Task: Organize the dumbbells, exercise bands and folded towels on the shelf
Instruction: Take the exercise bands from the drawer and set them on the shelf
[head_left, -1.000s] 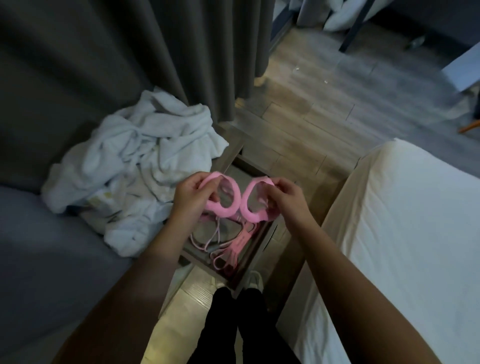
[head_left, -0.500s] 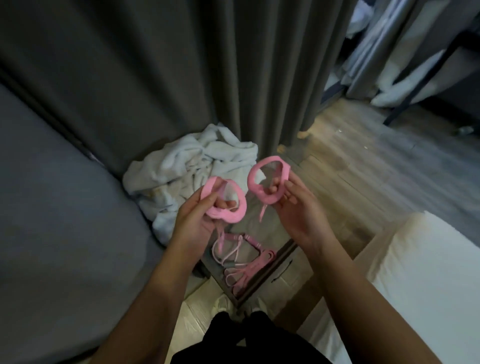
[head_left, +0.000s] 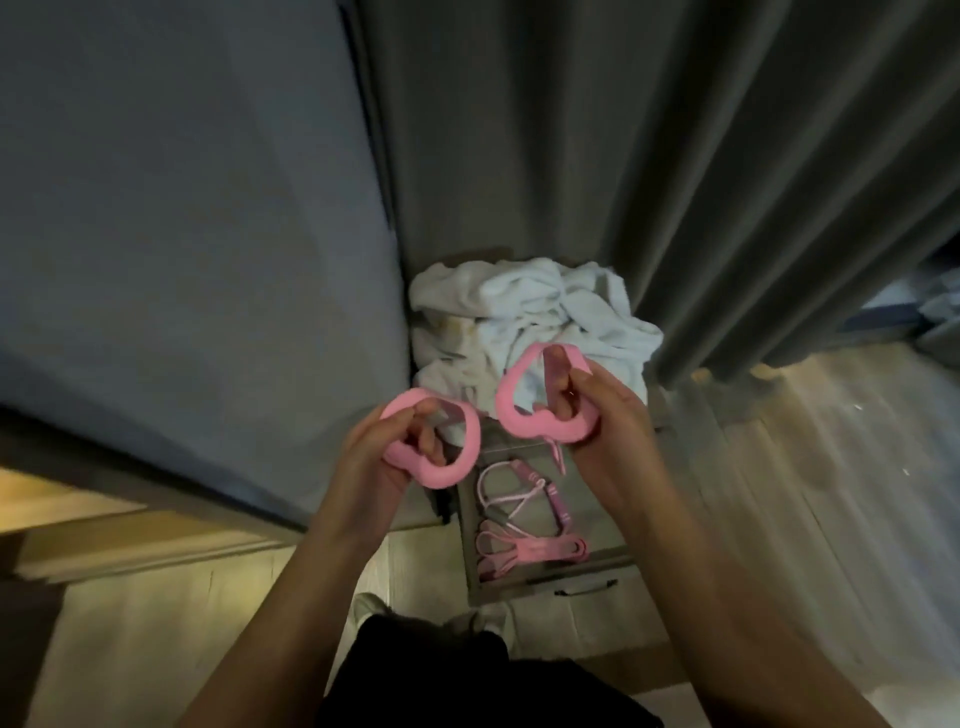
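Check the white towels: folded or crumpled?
Crumpled. The white towels lie in a loose, twisted heap beside the curtain; no flat folds show.

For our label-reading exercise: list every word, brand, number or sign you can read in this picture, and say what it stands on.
No text can be read anywhere.
Left pink handle and right pink handle: plain, no print visible.
Towels: yellowish marks, too blurred to tell whether they are print.
Pink bands in the drawer: no lettering visible.
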